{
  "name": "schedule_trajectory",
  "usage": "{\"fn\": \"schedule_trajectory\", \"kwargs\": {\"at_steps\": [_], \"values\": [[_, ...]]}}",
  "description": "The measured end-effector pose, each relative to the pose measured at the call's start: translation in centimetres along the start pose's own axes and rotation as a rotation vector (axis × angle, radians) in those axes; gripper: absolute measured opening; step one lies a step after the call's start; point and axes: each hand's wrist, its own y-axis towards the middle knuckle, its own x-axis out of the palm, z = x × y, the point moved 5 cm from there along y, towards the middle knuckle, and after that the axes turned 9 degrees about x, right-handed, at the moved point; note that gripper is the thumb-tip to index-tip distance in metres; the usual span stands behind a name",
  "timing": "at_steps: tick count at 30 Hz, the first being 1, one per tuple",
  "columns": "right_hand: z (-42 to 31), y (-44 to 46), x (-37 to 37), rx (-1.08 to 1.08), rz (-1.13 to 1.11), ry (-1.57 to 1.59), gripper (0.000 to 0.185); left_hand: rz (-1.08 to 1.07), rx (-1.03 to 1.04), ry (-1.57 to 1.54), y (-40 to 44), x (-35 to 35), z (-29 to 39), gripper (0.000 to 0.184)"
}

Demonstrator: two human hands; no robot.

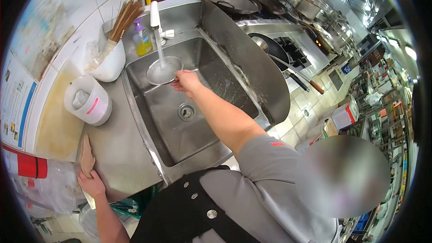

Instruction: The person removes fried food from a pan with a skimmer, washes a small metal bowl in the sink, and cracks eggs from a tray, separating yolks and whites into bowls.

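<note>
My right hand point(187, 83) is over the sink point(171, 146), fingers closed on the rim of a round metal bowl point(155, 79). Water from the white tap point(155, 14) runs straight into the bowl, and the splashing blurs what is inside. At the counter's left edge, my left hand point(92, 183) is closed around the lower end of a long, limp, tan-pink piece point(87, 155). Its upper part lies on the steel counter; whether it is cloth or food I cannot tell.
A white tub point(92, 103) and a white holder point(112, 65) with a stick brush point(126, 18) stand left of the sink. Yellow soap point(143, 40) is beside the tap. Beyond the steel partition point(252, 63) are a stove and a wok point(270, 47).
</note>
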Motion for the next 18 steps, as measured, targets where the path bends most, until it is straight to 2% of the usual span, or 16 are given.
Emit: {"fn": "schedule_trajectory", "kwargs": {"at_steps": [2,5,11,14,18], "values": [[0.1,0.5,0.2,0.002,-0.009,0.007,0.012,-0.032,-0.03,0.001,0.1,-0.4,0.5,0.051],[0.4,1.9,0.4,0.003,-0.042,0.009,0.029,-0.037,-0.015,0.027,0.1,0.2,-0.3,0.052],[-0.2,0.8,0.9,-0.019,0.004,0.005,0.026,-0.012,-0.027,0.03,-0.1,0.0,-0.1,0.054],[-0.3,1.4,0.8,-0.033,-0.018,0.018,0.02,0.041,0.043,0.073,-0.3,0.8,-0.9,0.053],[-0.4,1.7,0.9,-0.029,-0.014,0.001,0.014,-0.001,0.003,0.067,-0.2,0.1,-0.5,0.051]]}}
